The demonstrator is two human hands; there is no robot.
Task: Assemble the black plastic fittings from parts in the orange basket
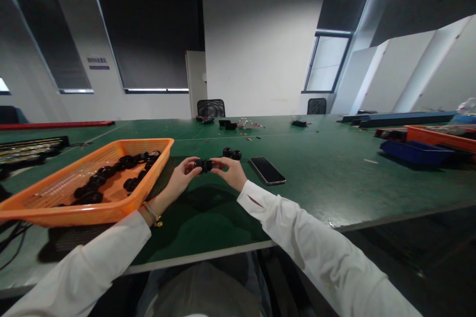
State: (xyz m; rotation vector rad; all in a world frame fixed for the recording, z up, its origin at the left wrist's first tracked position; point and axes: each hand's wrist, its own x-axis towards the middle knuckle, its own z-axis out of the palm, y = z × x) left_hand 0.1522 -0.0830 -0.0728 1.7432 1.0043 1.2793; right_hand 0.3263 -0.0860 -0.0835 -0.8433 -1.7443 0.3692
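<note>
While basket [87, 215] holds wheels [89, 194], perhaps, hands [178, 179] pinching part [203, 165]

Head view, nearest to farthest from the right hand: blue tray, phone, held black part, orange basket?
1. Held black part: touching the right hand.
2. Phone: to its right.
3. Orange basket: left, past the left hand.
4. Blue tray: far right.

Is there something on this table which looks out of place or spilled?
White pieces and small scraps lie scattered farther back on the table, looking untidy. The phone lies slanted near the right hand, seemingly unrelated to the held black part. No liquid spill shows.
</note>
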